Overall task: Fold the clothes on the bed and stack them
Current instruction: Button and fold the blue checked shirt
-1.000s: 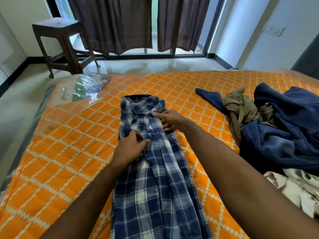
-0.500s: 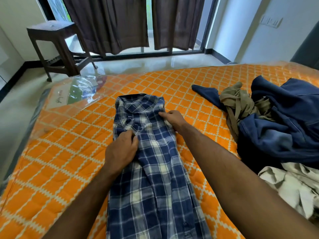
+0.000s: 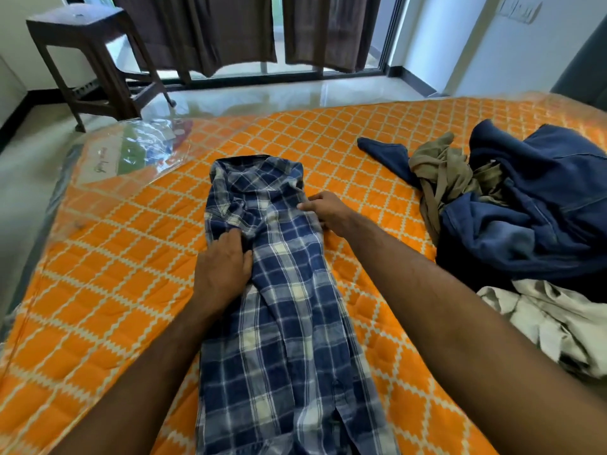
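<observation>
To your right a heap of unfolded clothes crowds the bed (image 3: 328, 126): a dark blue garment (image 3: 532, 205) lies bunched on top, an olive-brown piece (image 3: 440, 178) is tangled against its left edge, and a pale crumpled garment (image 3: 551, 320) sits at the near end of the heap, close to your right forearm. A clear plastic package (image 3: 131, 152) rests on the far left corner of the orange quilted cover, well apart from your work. Beyond the bed stand a dark wooden stool (image 3: 88, 57) on the glossy floor and brown curtains (image 3: 243, 31) hanging over the window. Nothing lies between your hands and the shirt. The blue plaid shirt (image 3: 289, 323) lies in the middle of the bed, collar away from you, both sides folded inward so it forms a long narrow strip running toward you. Your left hand (image 3: 223, 270) rests palm down on its left edge, fingers flat and together, pressing the fold without pinching it. Your right hand (image 3: 328, 211) is at the right edge below the collar, fingers loosely curled against the cloth; you cannot tell whether that grip actually holds fabric.
</observation>
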